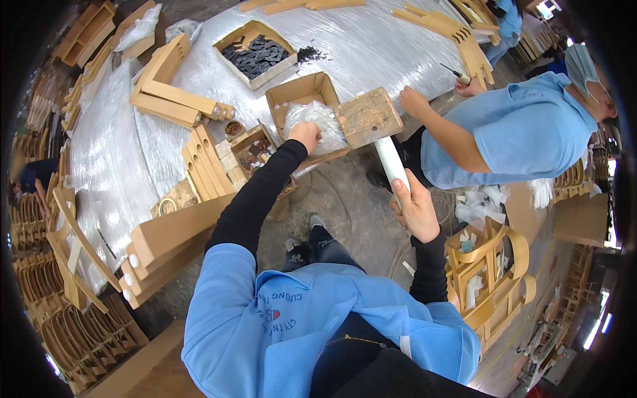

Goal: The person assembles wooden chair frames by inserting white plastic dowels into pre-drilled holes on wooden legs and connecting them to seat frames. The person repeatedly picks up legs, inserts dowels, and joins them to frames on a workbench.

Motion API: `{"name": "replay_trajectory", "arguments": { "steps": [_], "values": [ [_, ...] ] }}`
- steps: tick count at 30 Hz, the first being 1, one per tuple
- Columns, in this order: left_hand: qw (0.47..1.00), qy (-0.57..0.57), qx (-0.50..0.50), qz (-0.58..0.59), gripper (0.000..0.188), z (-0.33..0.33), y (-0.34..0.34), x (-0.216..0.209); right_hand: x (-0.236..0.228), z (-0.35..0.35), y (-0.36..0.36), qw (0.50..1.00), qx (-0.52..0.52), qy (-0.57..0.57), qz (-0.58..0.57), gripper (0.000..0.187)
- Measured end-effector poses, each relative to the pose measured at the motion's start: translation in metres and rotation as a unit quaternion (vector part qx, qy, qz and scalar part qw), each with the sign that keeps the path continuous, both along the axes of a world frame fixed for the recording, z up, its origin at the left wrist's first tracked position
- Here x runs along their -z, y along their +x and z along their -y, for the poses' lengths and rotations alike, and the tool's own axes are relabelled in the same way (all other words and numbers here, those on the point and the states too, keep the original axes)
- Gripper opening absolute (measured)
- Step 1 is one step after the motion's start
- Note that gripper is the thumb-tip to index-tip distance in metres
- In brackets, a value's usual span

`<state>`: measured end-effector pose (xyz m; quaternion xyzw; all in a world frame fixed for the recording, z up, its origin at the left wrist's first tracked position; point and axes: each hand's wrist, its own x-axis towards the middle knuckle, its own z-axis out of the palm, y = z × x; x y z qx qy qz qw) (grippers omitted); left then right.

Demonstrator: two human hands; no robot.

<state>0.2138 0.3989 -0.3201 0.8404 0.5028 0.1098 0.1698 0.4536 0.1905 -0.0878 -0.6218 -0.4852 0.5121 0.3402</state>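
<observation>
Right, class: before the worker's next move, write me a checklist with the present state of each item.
1. Right hand gripping the mallet by its handle: ok.
2. Left hand at the clear plastic bag in the cardboard box: ok.
3. Anything held in the left fingers: cannot tell.
4. Mallet head well away from the co-worker's forearm: not ok, probably too near.
5. Black pieces all inside their box: not ok, some lie beside it.

There is one open brown cardboard box (292,87) of crumpled whitish plastic (332,129). One bare left hand (306,136) is at this box; right of it are one bare right hand (419,208) and one block-headed, white-handled wooden mallet (371,119). Beyond it, leftward, sits one light-brown cardboard box (275,73) of flat black pieces (255,56), too many to count.
</observation>
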Motion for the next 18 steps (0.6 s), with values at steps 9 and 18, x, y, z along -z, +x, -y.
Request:
{"name": "replay_trajectory", "arguments": {
  "steps": [9, 18],
  "values": [
    [0.879, 0.314, -0.02, 0.359, 0.028, 0.153, -0.017, -0.216, -0.02, -0.021, -0.065, 0.988, 0.015, 0.057, -0.146, 0.032],
    [0.844, 0.446, -0.062, 0.291, 0.053, 0.262, -0.095, -0.324, -0.1, -0.009, -0.16, 0.911, -0.277, 0.078, -0.297, 0.02]
  ]
}}
